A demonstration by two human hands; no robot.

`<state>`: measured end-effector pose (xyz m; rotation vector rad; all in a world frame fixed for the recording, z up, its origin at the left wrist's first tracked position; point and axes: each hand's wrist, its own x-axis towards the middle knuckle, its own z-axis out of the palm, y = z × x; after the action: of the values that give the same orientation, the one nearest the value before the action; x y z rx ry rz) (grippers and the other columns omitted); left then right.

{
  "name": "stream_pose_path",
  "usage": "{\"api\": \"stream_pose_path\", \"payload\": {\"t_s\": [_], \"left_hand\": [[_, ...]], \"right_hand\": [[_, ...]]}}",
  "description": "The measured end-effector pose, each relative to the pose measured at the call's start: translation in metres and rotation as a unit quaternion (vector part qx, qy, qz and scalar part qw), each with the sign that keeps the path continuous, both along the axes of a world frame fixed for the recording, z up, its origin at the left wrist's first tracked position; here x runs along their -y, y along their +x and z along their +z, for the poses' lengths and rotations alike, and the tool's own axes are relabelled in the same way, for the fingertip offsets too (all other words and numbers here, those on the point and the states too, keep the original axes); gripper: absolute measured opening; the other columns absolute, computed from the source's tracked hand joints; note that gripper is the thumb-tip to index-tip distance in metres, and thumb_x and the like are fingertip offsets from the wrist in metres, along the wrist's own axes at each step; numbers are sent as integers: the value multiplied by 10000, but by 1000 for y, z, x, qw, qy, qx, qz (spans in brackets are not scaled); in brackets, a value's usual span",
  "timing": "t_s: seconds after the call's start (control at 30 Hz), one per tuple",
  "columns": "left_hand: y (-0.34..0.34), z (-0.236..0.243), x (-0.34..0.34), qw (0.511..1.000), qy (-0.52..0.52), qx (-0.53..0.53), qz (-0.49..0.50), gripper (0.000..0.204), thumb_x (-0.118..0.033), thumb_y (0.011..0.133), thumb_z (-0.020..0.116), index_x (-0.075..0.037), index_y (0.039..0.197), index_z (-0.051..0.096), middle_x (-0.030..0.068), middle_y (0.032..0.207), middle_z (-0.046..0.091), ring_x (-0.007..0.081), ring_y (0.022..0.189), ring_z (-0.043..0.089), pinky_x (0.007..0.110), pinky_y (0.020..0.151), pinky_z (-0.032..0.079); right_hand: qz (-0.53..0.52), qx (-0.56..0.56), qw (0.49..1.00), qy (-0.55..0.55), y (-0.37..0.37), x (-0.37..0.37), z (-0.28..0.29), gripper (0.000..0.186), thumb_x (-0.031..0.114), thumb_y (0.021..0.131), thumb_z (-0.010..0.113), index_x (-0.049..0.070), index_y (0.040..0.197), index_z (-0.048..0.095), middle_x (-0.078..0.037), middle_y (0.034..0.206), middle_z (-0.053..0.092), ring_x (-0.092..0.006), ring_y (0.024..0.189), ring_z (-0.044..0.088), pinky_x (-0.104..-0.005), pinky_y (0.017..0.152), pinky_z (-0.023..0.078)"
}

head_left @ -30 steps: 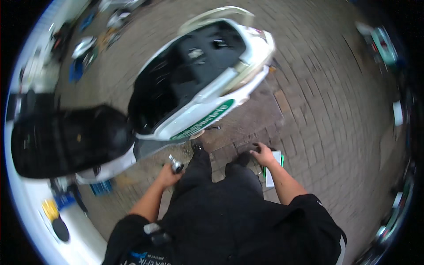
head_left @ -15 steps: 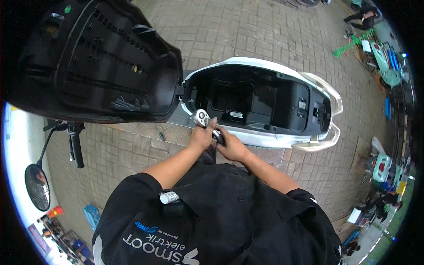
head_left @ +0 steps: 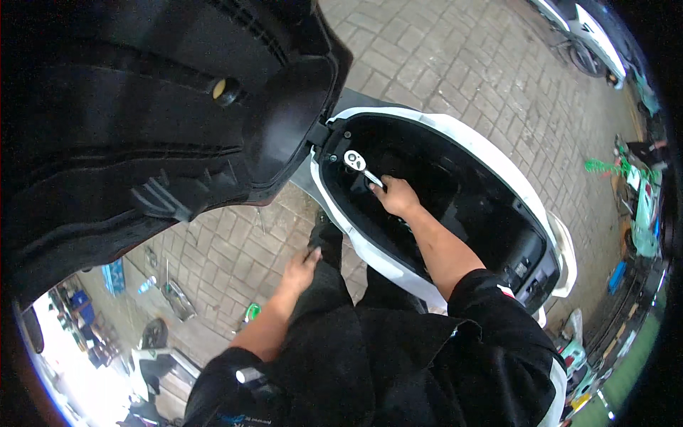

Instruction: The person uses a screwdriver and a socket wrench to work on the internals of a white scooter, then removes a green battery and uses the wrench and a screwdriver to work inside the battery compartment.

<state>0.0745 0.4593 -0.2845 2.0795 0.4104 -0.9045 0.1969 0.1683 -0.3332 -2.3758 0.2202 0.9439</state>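
A chrome ratchet wrench (head_left: 354, 161) is in my right hand (head_left: 398, 197), its handle in my closed fingers. Its round head points to the far left, over the bolts at the hinge end of a scooter's black storage compartment (head_left: 455, 220). Whether the wrench sits on a bolt, I cannot tell. My right forearm crosses the compartment's near rim. Beside my dark-trousered leg, my left hand (head_left: 302, 270) hangs with its fingers curled together. What it holds, if anything, is too small to make out. The raised black seat (head_left: 284, 135) stands left of the compartment.
White body panels (head_left: 484, 146) border the compartment, with a pale grab rail (head_left: 563, 256) at its right end. A metal tray (head_left: 178, 300) and a green-topped item (head_left: 252, 312) are on the paved floor at left. Another scooter (head_left: 594, 39) stands far right.
My right hand has carried the ratchet wrench into the compartment's hinge end. My left hand has left the wrench and dropped beside my leg. The view has turned and come closer.
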Motion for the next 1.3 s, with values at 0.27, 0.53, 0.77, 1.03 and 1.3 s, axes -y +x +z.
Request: {"api": "stream_pose_path", "payload": {"t_s": [0.27,0.53,0.77,1.03,1.3], "left_hand": [[-126,-44,36,992,-3,-72,-108,379,-369,912,608,8,934,645,247,908,661,418,928,628,473,819,492],[-135,-63,45,994,-27,-32,-99,377,-350,908,610,24,950,632,261,923,656,431,920,628,471,821,503],[-132,-58,45,992,-6,-57,-114,391,-371,914,584,11,990,618,251,953,660,416,956,623,463,857,493],[-126,-56,49,993,-11,-77,-85,371,-362,913,596,4,966,637,246,969,662,415,976,621,460,863,495],[-120,-52,50,998,-16,-52,-25,316,-319,907,621,-5,913,647,234,892,667,403,881,650,441,771,510]], "right_hand": [[48,76,996,11,0,-8,-50,458,423,967,502,48,1202,619,-214,1088,666,-388,1027,627,-466,911,494],[43,92,995,14,13,1,-81,472,387,967,538,28,1269,591,-231,1176,636,-387,1097,606,-434,970,465],[61,109,992,31,20,-2,-84,504,392,959,556,-15,1254,590,-254,1203,616,-389,1142,586,-405,993,453],[170,92,981,15,50,-2,-55,327,324,973,532,52,1136,612,-215,1060,655,-419,1001,606,-480,883,483],[158,50,985,-48,35,-14,-54,372,380,997,445,81,1158,598,-233,1043,656,-409,1001,618,-496,880,487]]}}
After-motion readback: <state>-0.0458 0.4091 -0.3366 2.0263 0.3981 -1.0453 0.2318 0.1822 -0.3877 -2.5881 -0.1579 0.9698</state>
